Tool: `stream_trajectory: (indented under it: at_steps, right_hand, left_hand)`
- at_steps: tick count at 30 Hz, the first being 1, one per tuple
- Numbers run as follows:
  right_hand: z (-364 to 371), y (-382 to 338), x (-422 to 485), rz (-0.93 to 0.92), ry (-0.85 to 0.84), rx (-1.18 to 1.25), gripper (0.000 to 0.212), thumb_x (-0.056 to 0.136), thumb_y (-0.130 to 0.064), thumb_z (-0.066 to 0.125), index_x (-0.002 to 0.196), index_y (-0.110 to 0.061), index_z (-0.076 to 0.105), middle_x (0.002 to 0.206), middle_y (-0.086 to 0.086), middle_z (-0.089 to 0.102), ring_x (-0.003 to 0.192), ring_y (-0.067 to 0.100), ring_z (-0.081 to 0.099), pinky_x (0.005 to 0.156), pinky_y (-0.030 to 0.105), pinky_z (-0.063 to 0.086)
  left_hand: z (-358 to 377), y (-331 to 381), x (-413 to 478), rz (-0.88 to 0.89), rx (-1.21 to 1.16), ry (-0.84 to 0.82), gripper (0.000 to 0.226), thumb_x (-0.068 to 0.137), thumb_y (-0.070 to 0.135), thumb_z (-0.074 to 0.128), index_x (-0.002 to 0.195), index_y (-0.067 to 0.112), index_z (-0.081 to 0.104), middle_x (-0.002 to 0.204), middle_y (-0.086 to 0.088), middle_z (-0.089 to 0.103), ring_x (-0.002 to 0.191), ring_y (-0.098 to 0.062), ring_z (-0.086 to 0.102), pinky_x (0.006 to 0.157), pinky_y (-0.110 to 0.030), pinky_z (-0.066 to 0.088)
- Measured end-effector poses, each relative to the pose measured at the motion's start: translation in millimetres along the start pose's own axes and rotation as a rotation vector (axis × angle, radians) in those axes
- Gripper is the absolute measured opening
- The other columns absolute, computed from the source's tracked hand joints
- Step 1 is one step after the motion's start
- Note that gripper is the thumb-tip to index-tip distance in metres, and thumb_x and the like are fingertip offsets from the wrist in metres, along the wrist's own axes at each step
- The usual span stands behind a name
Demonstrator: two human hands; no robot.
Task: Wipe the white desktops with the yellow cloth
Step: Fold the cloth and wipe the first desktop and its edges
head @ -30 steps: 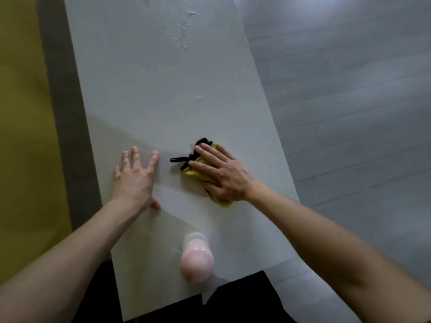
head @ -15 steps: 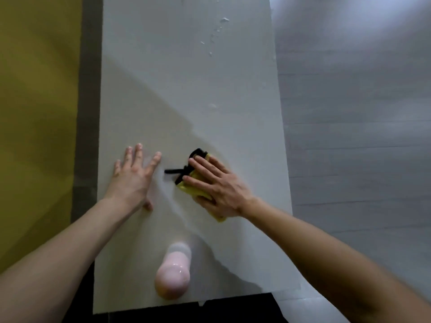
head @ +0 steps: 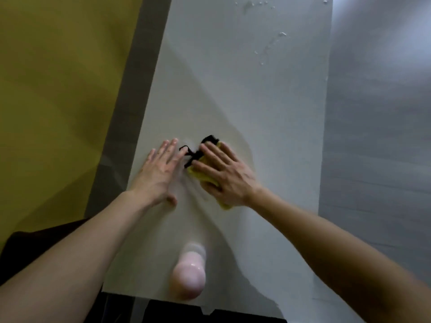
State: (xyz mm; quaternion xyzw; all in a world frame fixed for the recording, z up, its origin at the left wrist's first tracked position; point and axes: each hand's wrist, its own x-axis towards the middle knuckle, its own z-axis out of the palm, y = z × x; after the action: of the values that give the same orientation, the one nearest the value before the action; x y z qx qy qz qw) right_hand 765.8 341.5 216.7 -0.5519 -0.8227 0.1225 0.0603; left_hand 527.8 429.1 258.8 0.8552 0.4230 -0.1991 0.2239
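Left of the white desk (head: 256, 101) runs a mustard-yellow surface (head: 58, 89), flat and plain; whether it is a wall or a panel I can't tell. Between it and the desk's left edge lies a narrow grey strip (head: 130, 101), running from near to far. On the right, the floor (head: 373, 183) is pale grey planks with faint seams going across. It is brightest at the far right, where a light patch (head: 384, 17) washes out the boards. A soft-edged shadow (head: 175, 113) slants over the near-left part of the desktop, while the far-right part is lit. At near left sits a dark brown shape (head: 35, 248), too dim to identify. Under the desk's near edge is a black space (head: 175, 313).
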Motion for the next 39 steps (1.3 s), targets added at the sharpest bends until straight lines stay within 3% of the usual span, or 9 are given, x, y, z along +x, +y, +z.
stream_trajectory:
  at_steps: [4, 11, 17, 24, 29, 31, 35, 37, 39]
  right_hand:
    - [-15.9, 51.1, 16.8, -0.282, -0.086, 0.022, 0.069, 0.105, -0.053, 0.061, 0.167, -0.033, 0.04, 0.18, 0.005, 0.021, 0.168, 0.026, 0.013, 0.136, 0.053, 0.01]
    - [-18.9, 64.5, 78.9, 0.579, 0.123, 0.003, 0.079, 0.097, -0.059, 0.047, 0.17, -0.033, 0.031, 0.181, 0.014, 0.014, 0.168, 0.031, 0.007, 0.136, 0.055, 0.002]
    - [-8.0, -20.8, 76.4, -0.538, -0.24, -0.03, 0.067, 0.11, -0.059, 0.045, 0.171, -0.039, 0.026, 0.183, 0.002, 0.008, 0.169, 0.023, -0.002, 0.137, 0.053, 0.0]
    - [-28.9, 51.8, 167.7, 0.409, 0.081, 0.005, 0.071, 0.102, -0.057, 0.046, 0.169, -0.036, 0.032, 0.181, 0.013, 0.015, 0.168, 0.035, 0.007, 0.135, 0.06, 0.003]
    - [-7.1, -37.8, 140.3, -0.545, -0.24, 0.006, 0.06, 0.111, -0.053, 0.042, 0.169, -0.04, 0.033, 0.181, 0.003, 0.018, 0.169, 0.027, 0.006, 0.137, 0.055, 0.005]
    - [-11.4, 1.7, 169.2, -0.43, -0.171, 0.007, 0.062, 0.106, -0.051, 0.048, 0.167, -0.043, 0.037, 0.18, 0.003, 0.022, 0.168, 0.028, 0.011, 0.136, 0.056, 0.007]
    - [-35.2, 53.0, 215.9, 0.294, 0.007, -0.018, 0.069, 0.105, -0.061, 0.035, 0.17, -0.037, 0.03, 0.181, 0.007, 0.015, 0.169, 0.031, 0.007, 0.135, 0.058, 0.004]
    - [-23.9, 7.7, 200.1, 0.217, 0.019, -0.029, 0.068, 0.106, -0.058, 0.035, 0.17, -0.035, 0.032, 0.181, 0.012, 0.017, 0.168, 0.033, 0.007, 0.136, 0.056, 0.001]
    - [-8.5, -41.5, 164.7, -0.214, -0.093, 0.012, 0.061, 0.11, -0.052, 0.037, 0.169, -0.037, 0.034, 0.18, 0.01, 0.02, 0.169, 0.031, 0.008, 0.136, 0.055, 0.003]
  left_hand:
    - [38.7, -33.1, -31.2, -0.068, -0.094, 0.319, 0.111, 0.088, 0.069, 0.066, 0.173, 0.027, 0.01, 0.181, -0.006, -0.012, 0.168, -0.024, -0.01, 0.136, -0.052, 0.007]
    - [88.0, -37.6, -36.7, -0.139, -0.137, 0.642, 0.079, 0.102, 0.047, 0.051, 0.169, 0.01, 0.032, 0.179, -0.012, 0.022, 0.166, -0.03, 0.02, 0.129, -0.056, 0.028]
    - [98.6, -34.3, -44.0, -0.419, -0.26, 0.6, 0.087, 0.1, 0.054, 0.046, 0.168, 0.004, 0.027, 0.165, -0.021, 0.044, 0.143, -0.039, 0.053, 0.112, -0.051, 0.045]
    - [107.7, -37.9, -36.9, -0.427, -0.303, 0.594, 0.089, 0.097, 0.053, 0.048, 0.167, 0.004, 0.027, 0.157, -0.024, 0.051, 0.13, -0.042, 0.063, 0.094, -0.049, 0.058]
    - [108.2, -36.3, -38.5, -0.428, -0.28, 0.564, 0.088, 0.098, 0.058, 0.049, 0.164, 0.002, 0.032, 0.155, -0.027, 0.052, 0.128, -0.044, 0.065, 0.095, -0.05, 0.059]
    - [107.6, -35.9, -39.0, -0.426, -0.289, 0.575, 0.088, 0.098, 0.056, 0.049, 0.165, 0.001, 0.032, 0.155, -0.025, 0.052, 0.127, -0.042, 0.065, 0.092, -0.048, 0.059]
    - [105.5, -36.1, -39.3, -0.416, -0.3, 0.577, 0.089, 0.097, 0.054, 0.047, 0.167, 0.001, 0.028, 0.155, -0.025, 0.051, 0.126, -0.041, 0.065, 0.091, -0.047, 0.059]
    - [105.3, -34.5, -40.2, -0.424, -0.31, 0.547, 0.09, 0.097, 0.055, 0.047, 0.167, 0.001, 0.028, 0.155, -0.026, 0.051, 0.124, -0.042, 0.066, 0.091, -0.048, 0.059]
    - [104.7, -34.9, -39.9, -0.439, -0.296, 0.525, 0.088, 0.098, 0.057, 0.047, 0.163, -0.001, 0.034, 0.151, -0.029, 0.054, 0.121, -0.046, 0.067, 0.091, -0.049, 0.06]
